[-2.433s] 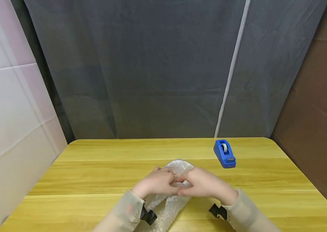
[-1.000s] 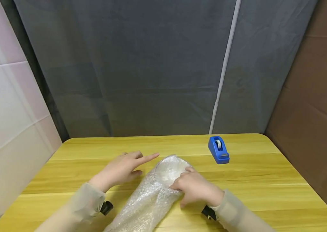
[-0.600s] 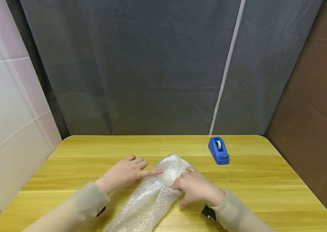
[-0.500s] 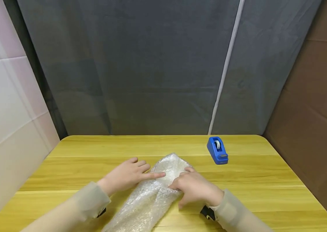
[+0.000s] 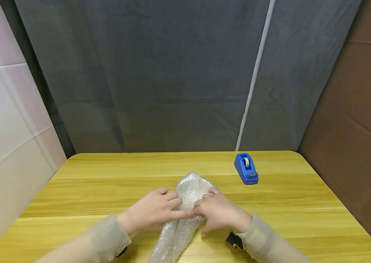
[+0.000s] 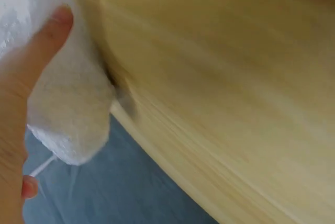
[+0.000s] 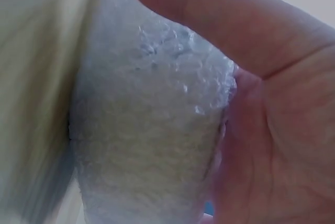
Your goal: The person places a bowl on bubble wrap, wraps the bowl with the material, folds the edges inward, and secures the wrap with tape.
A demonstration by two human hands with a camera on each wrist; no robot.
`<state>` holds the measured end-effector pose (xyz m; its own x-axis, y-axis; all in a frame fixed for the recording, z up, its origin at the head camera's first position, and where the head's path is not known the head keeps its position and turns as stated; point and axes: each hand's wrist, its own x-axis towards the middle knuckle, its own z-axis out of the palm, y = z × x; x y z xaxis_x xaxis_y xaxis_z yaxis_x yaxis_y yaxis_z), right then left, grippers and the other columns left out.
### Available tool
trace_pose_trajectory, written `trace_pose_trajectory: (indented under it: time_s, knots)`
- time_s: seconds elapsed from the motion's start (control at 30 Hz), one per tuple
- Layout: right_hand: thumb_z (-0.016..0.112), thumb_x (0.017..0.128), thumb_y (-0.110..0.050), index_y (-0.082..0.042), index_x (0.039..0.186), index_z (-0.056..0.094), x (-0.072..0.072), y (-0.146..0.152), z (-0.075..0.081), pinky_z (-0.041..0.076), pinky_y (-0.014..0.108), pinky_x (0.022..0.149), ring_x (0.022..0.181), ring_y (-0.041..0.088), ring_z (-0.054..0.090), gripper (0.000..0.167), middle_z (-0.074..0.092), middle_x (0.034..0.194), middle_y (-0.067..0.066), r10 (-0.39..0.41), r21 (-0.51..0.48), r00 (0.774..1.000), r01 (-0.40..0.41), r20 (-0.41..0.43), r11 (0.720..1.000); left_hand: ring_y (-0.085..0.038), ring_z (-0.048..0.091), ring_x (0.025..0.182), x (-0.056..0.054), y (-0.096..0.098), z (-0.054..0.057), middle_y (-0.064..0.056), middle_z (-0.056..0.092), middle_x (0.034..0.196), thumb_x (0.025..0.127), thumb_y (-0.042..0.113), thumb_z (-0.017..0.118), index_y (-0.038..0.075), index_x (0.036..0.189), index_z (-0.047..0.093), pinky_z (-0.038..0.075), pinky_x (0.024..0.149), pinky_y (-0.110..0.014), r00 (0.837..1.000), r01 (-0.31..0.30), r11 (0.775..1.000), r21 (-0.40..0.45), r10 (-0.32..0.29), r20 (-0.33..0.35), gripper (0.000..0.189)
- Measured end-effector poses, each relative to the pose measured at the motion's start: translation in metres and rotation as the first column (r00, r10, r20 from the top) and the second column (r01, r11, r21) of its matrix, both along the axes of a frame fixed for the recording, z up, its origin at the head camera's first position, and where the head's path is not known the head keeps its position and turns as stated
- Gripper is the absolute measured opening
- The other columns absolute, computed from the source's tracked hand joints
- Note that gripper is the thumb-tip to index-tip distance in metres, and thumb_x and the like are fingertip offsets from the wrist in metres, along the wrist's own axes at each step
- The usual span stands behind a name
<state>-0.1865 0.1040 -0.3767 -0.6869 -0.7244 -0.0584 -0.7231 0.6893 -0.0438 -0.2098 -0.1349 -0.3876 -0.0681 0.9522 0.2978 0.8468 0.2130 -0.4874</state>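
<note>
A sheet of clear bubble wrap (image 5: 190, 191) lies on the wooden table, its far end rounded and bundled, its tail running toward me. Whether something is wrapped inside cannot be seen. My right hand (image 5: 221, 213) grips the bundle's right side; in the right wrist view the thumb (image 7: 209, 4) lies over the bubble wrap (image 7: 152, 103). From the left, my left hand (image 5: 159, 212) reaches across the wrap, index finger stretched out until its tip meets the right hand's fingers. The left wrist view shows a left-hand digit (image 6: 47, 38) lying on the bubble wrap (image 6: 73, 98).
A blue tape dispenser (image 5: 246, 170) with a roll of tape stands toward the table's back right. Behind the wooden table (image 5: 90, 190) hangs a dark grey curtain (image 5: 172, 80). A white panel (image 5: 8, 109) rises at the left, a brown one (image 5: 346, 120) at the right.
My left hand has come in from the left and slid right across the bubble wrap to the right hand. The wrap's tail looks narrower, its left edge drawn inward. The right hand keeps its grip.
</note>
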Motion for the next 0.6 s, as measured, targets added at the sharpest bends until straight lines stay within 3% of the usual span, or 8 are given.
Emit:
trace_pose_trajectory:
  time_s: [0.17, 0.27, 0.33, 0.4, 0.47, 0.53, 0.6]
  knots:
    - [0.088, 0.060, -0.046, -0.027, 0.112, 0.071, 0.001, -0.001, 0.000, 0.034, 0.053, 0.103, 0.096, 0.007, 0.057, 0.058, 0.064, 0.105, -0.020, 0.001, 0.001, 1.000, -0.001, 0.016, 1.000, -0.013, 0.047, 0.076, 0.010, 0.012, -0.001, 0.007, 0.053, 0.090, 0.077, 0.038, 0.071, 0.034, 0.135, 0.054, 0.040, 0.066, -0.024, 0.999, 0.041, 0.999, 0.027, -0.041, 0.020, 0.062]
    - [0.086, 0.064, -0.044, -0.028, 0.107, 0.072, 0.000, 0.000, 0.000, 0.036, 0.047, 0.098, 0.088, 0.006, 0.055, 0.047, 0.063, 0.100, -0.021, 0.006, -0.004, 1.000, -0.006, -0.002, 1.000, -0.010, 0.048, 0.073, 0.010, 0.018, -0.004, 0.009, 0.054, 0.087, 0.084, 0.034, 0.067, 0.030, 0.122, 0.063, 0.043, 0.064, -0.021, 0.991, 0.054, 0.991, 0.120, -0.068, 0.112, 0.039]
    - [0.082, 0.070, -0.040, -0.030, 0.101, 0.073, -0.001, 0.000, -0.001, 0.037, 0.041, 0.093, 0.080, 0.004, 0.052, 0.034, 0.063, 0.098, -0.022, 0.016, -0.010, 1.000, -0.016, -0.025, 1.000, -0.007, 0.049, 0.073, 0.010, 0.021, -0.006, 0.011, 0.055, 0.086, 0.086, 0.028, 0.067, 0.027, 0.114, 0.067, 0.046, 0.066, -0.020, 0.972, 0.033, 0.980, 0.197, -0.077, 0.222, 0.028]
    - [0.075, 0.078, -0.039, -0.031, 0.098, 0.073, -0.001, 0.000, -0.001, 0.037, 0.038, 0.088, 0.076, 0.003, 0.049, 0.023, 0.062, 0.096, -0.023, 0.020, -0.023, 0.999, -0.021, -0.039, 1.000, -0.005, 0.052, 0.074, 0.009, 0.022, -0.009, 0.012, 0.057, 0.085, 0.085, 0.021, 0.068, 0.025, 0.106, 0.070, 0.049, 0.070, -0.020, 0.935, -0.011, 0.963, 0.269, -0.085, 0.343, 0.022]
    - [0.072, 0.082, -0.041, -0.032, 0.102, 0.072, -0.001, 0.002, -0.001, 0.037, 0.037, 0.088, 0.077, 0.003, 0.049, 0.022, 0.063, 0.099, -0.023, 0.017, -0.043, 0.999, -0.019, -0.038, 0.999, -0.004, 0.058, 0.081, 0.009, 0.022, -0.010, 0.011, 0.062, 0.090, 0.080, 0.011, 0.069, 0.021, 0.101, 0.070, 0.052, 0.077, -0.023, 0.882, -0.078, 0.942, 0.325, -0.087, 0.464, 0.023]
    - [0.075, 0.076, -0.050, -0.032, 0.110, 0.070, 0.000, 0.004, 0.000, 0.036, 0.038, 0.093, 0.084, 0.003, 0.052, 0.038, 0.063, 0.103, -0.023, 0.002, -0.078, 1.000, -0.003, -0.017, 0.997, -0.006, 0.062, 0.088, 0.009, 0.023, -0.012, 0.010, 0.066, 0.093, 0.075, 0.003, 0.068, 0.018, 0.098, 0.071, 0.053, 0.084, -0.027, 0.807, -0.164, 0.916, 0.366, -0.089, 0.584, 0.027]
    - [0.082, 0.068, -0.052, -0.029, 0.118, 0.066, 0.002, 0.007, 0.000, 0.035, 0.042, 0.098, 0.096, 0.007, 0.054, 0.057, 0.064, 0.110, -0.019, -0.009, -0.144, 1.000, 0.011, 0.014, 0.990, -0.007, 0.063, 0.088, 0.008, 0.025, -0.013, 0.009, 0.068, 0.093, 0.074, -0.002, 0.066, 0.016, 0.095, 0.071, 0.053, 0.084, -0.029, 0.718, -0.258, 0.886, 0.386, -0.092, 0.690, 0.029]
